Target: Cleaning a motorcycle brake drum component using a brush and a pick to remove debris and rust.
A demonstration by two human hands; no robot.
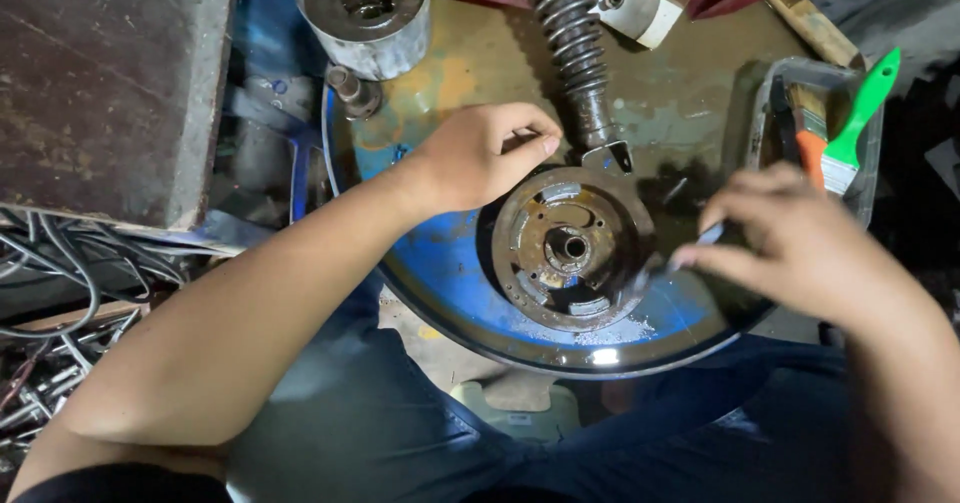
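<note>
A round, rusty metal disc with a central hub lies on a blue, oily drum lid. My left hand rests on the disc's upper left rim, fingers curled against it. My right hand is at the disc's right side and pinches a thin tool whose tip touches the disc's right edge; the motion blurs it. A coiled shock absorber lies just above the disc, its lower end near my left fingertips.
A grey tin of dark oily liquid stands at the lid's top. A clear tray at the right holds green-handled and orange-handled brushes. A rusty block and loose cables lie at the left.
</note>
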